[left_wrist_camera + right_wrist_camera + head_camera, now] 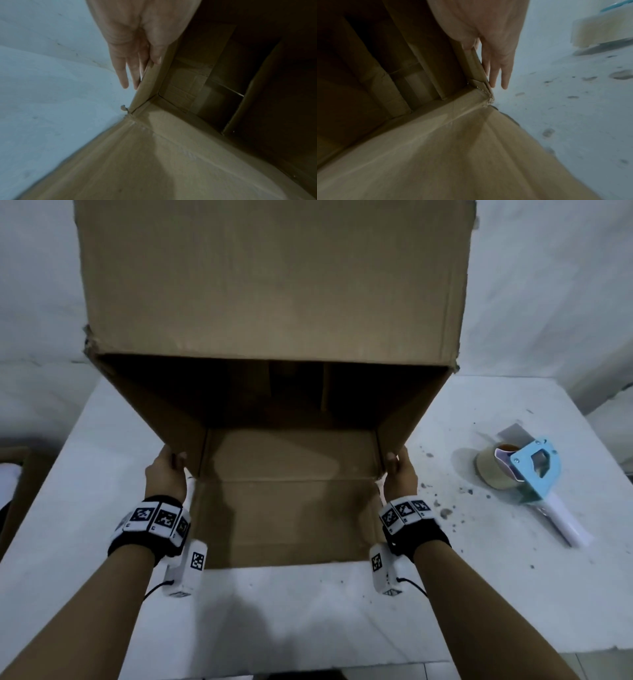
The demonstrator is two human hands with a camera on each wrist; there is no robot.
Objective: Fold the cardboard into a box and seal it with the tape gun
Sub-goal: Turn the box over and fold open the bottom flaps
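A large brown cardboard box (274,285) lies on its side on the white table (308,611), its open end facing me. Its upper flap stands up and its lower flap (284,522) lies flat on the table. My left hand (168,470) pinches the left side flap (150,81), thumb inside and fingers along the outside. My right hand (400,470) holds the right side flap (476,65) the same way. The blue tape gun (527,477) with its tape roll lies on the table to the right of the box, apart from both hands.
Dark specks and stains mark the table around the tape gun (599,29). A brown cardboard piece (20,491) stands off the table's left edge. A white wall rises behind the box.
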